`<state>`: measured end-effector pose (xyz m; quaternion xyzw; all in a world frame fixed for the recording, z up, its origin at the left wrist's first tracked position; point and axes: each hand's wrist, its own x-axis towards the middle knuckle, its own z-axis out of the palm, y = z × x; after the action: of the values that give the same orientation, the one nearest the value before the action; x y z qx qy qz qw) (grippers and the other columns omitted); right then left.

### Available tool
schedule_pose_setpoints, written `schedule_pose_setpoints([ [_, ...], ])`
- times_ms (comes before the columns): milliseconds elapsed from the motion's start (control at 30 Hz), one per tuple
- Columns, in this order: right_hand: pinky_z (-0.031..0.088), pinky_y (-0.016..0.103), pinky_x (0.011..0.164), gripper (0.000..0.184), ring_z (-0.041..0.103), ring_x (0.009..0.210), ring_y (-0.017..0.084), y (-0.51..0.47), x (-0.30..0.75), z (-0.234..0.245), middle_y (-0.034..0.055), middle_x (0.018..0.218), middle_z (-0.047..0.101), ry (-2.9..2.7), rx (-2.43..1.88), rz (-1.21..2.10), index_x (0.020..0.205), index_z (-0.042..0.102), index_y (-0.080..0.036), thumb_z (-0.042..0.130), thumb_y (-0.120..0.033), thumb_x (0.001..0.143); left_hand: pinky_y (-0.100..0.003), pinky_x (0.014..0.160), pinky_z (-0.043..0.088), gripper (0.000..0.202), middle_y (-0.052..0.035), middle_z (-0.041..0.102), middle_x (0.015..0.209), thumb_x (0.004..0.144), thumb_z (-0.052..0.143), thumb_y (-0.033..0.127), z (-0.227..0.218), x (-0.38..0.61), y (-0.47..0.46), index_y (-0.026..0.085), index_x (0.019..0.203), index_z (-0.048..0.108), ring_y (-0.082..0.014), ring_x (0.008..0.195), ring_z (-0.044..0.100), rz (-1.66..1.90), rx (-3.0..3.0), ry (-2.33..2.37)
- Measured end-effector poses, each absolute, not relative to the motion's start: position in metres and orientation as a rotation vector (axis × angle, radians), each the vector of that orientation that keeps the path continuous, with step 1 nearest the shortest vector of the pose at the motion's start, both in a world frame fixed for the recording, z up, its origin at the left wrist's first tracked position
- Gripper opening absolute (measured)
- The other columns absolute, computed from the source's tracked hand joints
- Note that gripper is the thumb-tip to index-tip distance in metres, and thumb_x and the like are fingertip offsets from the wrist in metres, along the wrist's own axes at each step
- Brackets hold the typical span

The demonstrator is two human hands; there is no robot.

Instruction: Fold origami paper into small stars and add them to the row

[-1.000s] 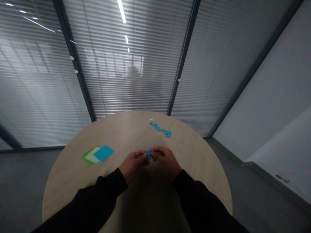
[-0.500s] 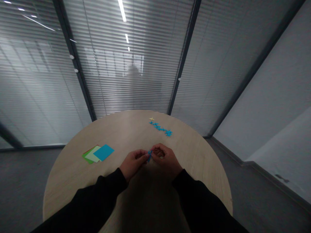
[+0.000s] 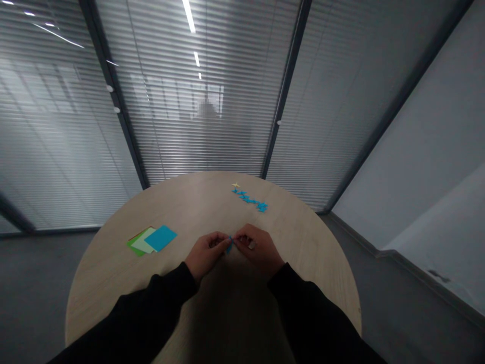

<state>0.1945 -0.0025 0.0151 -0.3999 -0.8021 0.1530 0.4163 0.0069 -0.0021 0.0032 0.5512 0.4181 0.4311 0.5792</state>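
Observation:
Between my fingertips, above the middle of the table, is a small folded piece of blue paper (image 3: 229, 245). My left hand (image 3: 206, 253) pinches it from the left with thumb and fingers. From the right, my right hand (image 3: 259, 248) pinches its upper edge, the other fingers curled in. Much of the paper is hidden behind the fingers, so its exact shape does not show. Beyond my hands lies a line of several small folded blue paper figures (image 3: 248, 199), bunched at its right end. A yellow folded paper figure (image 3: 235, 185) lies at the far end of that line.
A fanned stack of square paper sheets (image 3: 161, 238), blue on top with greens and a reddish edge beneath, lies left on the round wooden table (image 3: 113, 283). Glass panels with blinds (image 3: 204, 141) stand behind the table; a pale wall (image 3: 424, 167) is to the right.
My right fingertips have closed in toward the left hand on the blue paper, which has turned slightly. The sheets and the folded figures lie as before.

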Motion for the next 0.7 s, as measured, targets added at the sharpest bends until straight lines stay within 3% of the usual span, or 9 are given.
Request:
schedule_pose_setpoints([
  [300, 0.049, 0.031, 0.071, 0.011, 0.061, 0.073, 0.018, -0.003, 0.185, 0.008, 0.0054, 0.087, 0.071, -1.958, -0.994, 0.318, 0.091, 0.071, -0.022, 0.061, -0.026, 0.09, -0.024, 0.057, 0.037, 0.035, -0.0019, 0.066, 0.071, 0.071, 0.082, 0.045, -0.002, 0.008, -0.001, 0.014, 0.084, 0.073, -0.012, 0.062, 0.053, 1.135, 1.143, 0.952],
  [700, 0.052, 0.029, 0.067, 0.008, 0.063, 0.071, 0.017, -0.005, 0.176, 0.007, 0.0041, 0.085, 0.071, -1.812, -0.977, 0.429, 0.089, 0.068, -0.022, 0.061, -0.024, 0.087, -0.025, 0.066, 0.041, 0.031, -0.0018, 0.065, 0.073, 0.072, 0.084, 0.039, -0.009, 0.009, 0.002, 0.013, 0.082, 0.071, -0.0107, 0.065, 0.055, 1.09, 0.955, 0.738],
])
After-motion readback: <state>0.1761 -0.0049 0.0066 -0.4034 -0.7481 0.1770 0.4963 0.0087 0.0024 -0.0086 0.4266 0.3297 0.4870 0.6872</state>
